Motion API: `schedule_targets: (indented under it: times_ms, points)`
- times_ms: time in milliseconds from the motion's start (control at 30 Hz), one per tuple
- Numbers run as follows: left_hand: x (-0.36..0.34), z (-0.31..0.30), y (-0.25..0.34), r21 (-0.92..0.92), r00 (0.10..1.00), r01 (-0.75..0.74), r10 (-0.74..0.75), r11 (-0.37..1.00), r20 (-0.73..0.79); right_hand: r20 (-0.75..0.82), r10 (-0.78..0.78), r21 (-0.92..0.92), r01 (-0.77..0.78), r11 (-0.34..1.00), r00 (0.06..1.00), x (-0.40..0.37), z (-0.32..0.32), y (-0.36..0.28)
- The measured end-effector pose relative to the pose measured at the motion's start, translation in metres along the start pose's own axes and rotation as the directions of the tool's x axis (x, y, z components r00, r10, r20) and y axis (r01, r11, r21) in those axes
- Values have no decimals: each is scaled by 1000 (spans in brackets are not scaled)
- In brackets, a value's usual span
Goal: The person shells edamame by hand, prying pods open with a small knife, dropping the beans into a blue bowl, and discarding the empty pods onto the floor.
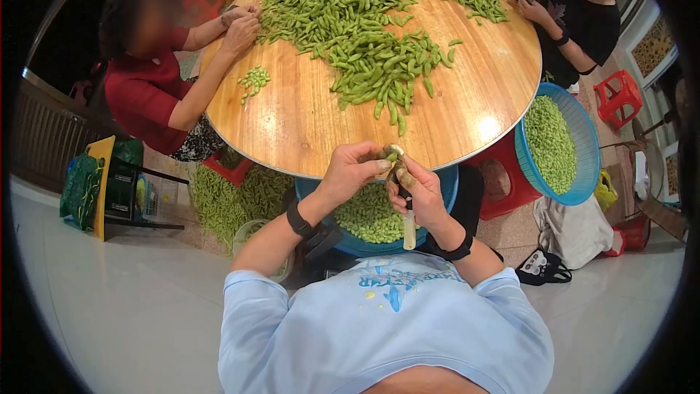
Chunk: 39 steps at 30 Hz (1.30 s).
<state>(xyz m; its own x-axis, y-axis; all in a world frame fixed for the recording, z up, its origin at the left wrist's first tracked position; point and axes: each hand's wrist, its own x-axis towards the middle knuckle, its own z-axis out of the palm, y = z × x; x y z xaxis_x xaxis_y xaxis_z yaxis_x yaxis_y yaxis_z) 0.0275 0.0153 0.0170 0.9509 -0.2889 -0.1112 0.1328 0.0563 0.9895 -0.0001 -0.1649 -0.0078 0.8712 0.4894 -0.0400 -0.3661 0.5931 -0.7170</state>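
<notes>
My left hand (355,173) is closed, its thumb and fingers pinching a green soybean pod (392,156) near the table's front edge. My right hand (423,191) meets it at the pod, fingers wrapped round a tool with a black handle and a flat pale end (410,232) pointing down toward me. The thumb of that hand is close to the pod. Below both hands, a blue basin (343,246) holds shelled green beans (368,215). Beyond them on the round wooden table (292,135) lies a large heap of pods (357,25).
A person in a red top (142,87) works at the left, near a small bean pile (254,81). Another person in black (583,22) sits at the right. A blue basket (583,131) of beans stands right, by red stools (620,98). Pods (237,201) cover the floor at left.
</notes>
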Motion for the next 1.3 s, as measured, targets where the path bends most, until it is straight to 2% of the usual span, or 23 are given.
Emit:
schedule_targets:
  times_ms: [133, 200, 233, 300, 333, 400, 467, 533, 567, 633, 700, 767, 800, 867, 933, 1000, 1033, 1067, 1100, 1133, 1200, 1233, 1300]
  points:
    - [-1, 0, 5, -53, 1000, 3, -2, 999, 22, 9, -42, -57, 42, 997, 999, -1, 1, -3]
    - [1, -6, 5, -241, 973, 185, -144, 953, 178, 4, -40, -57, 41, 998, 999, -1, -1, -6]
    - [2, -6, 3, -241, 973, 185, -144, 953, 178, 19, -3, -13, 3, 1000, 1000, -1, -3, -8]
    - [5, -6, -1, -400, 935, 324, -226, 857, 273, 36, 33, 31, -34, 999, 999, -1, -3, -10]
    - [6, -6, -2, -401, 935, 323, -224, 857, 274, -2, 50, 73, -50, 996, 999, -2, -1, -12]
    - [5, -4, -5, -228, 980, 156, -122, 961, 156, -43, 69, 116, -64, 991, 997, -2, 0, -13]
    - [3, -3, -6, -200, 976, 162, -128, 966, 174, -115, -37, -91, 27, 996, 993, 1, -2, -12]
    - [0, -2, -6, -170, 973, 166, -133, 971, 191, -116, -68, -148, 50, 988, 991, 5, -7, -11]
    - [-2, -2, -4, -198, 969, 182, -142, 963, 202, -113, -98, -205, 73, 976, 989, 7, -9, -11]
    - [-3, -4, -3, -225, 966, 198, -151, 954, 210, -96, -67, -178, 49, 983, 993, 7, -6, -17]
    - [-4, -9, -3, -436, 907, 368, -215, 821, 362, -83, -35, -153, 22, 988, 996, 8, -8, -18]
    - [-4, -10, -2, -420, 884, 411, -241, 809, 399, -19, -60, -274, 52, 960, 998, 9, -15, -17]
    - [-3, -11, -1, -398, 860, 449, -266, 800, 436, -17, -58, -275, 51, 960, 998, 10, -15, -20]
    - [-2, -12, 0, -382, 857, 452, -275, 806, 436, 9, -51, -366, 51, 929, 999, 11, -14, -24]
    - [-2, -10, 4, -361, 852, 456, -282, 813, 441, -30, -30, -348, 18, 937, 999, 12, -15, -24]
    - [-6, -3, 8, -24, 932, 186, -168, 982, 320, -70, -10, -333, -14, 943, 997, 13, -16, -25]
    - [-7, 2, 5, -27, 932, 187, -168, 982, 320, -82, -31, -328, 3, 945, 996, 13, -15, -23]
    - [-10, 7, 0, 164, 983, -7, -24, 986, 184, -93, -50, -321, 17, 947, 994, 12, -14, -20]
    - [-13, 9, -2, 372, 986, -168, 150, 913, 78, -93, -45, -319, 13, 948, 995, 10, -13, -17]
    - [-15, 9, -1, 374, 986, -168, 150, 912, 77, -104, -69, -356, 28, 934, 992, 11, -13, -16]
    - [-18, 9, 4, 49, 997, -9, 5, 999, 82, -111, -96, -396, 45, 917, 989, 12, -11, -16]
    - [-18, 8, 3, 49, 997, -6, 2, 999, 80, -111, -92, -330, 50, 943, 990, 10, -8, -16]
    - [-16, 4, 0, -152, 978, 158, -133, 976, 162, -107, -87, -262, 57, 963, 990, 9, -4, -15]
